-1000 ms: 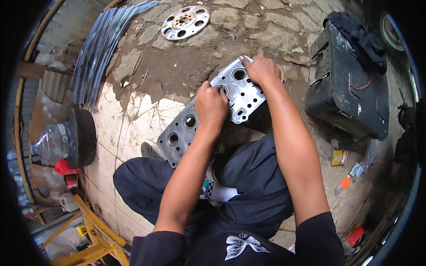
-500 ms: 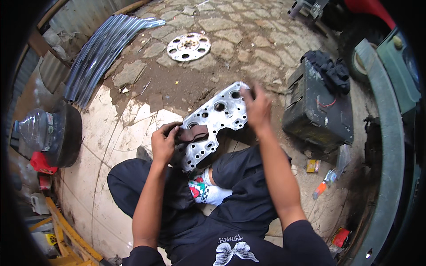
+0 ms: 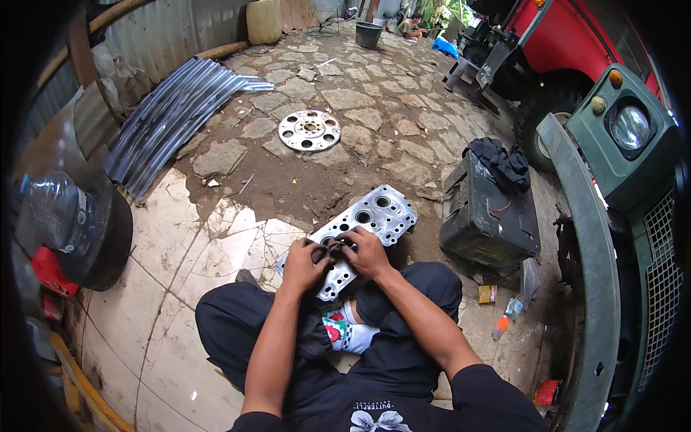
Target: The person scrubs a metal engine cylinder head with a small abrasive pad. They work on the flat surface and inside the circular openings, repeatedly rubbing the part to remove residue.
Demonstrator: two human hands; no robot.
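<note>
In front of my crossed legs lies a grey metal cylinder head, a slab with large round bores and several small holes. Over its near part, my left hand and my right hand meet, fingers pinched on a dark brown folded strip of sandpaper. The fingers cover most of the strip. The bore beneath my hands is partly hidden.
A round metal flywheel lies ahead on the stones. At right stand a black box with dark cloth on it and a green vehicle front. Corrugated sheets and a water bottle are at left.
My right hand has left the far end of the cylinder head and joined my left hand at the sandpaper. The view has tilted up, showing more of the yard and vehicles.
</note>
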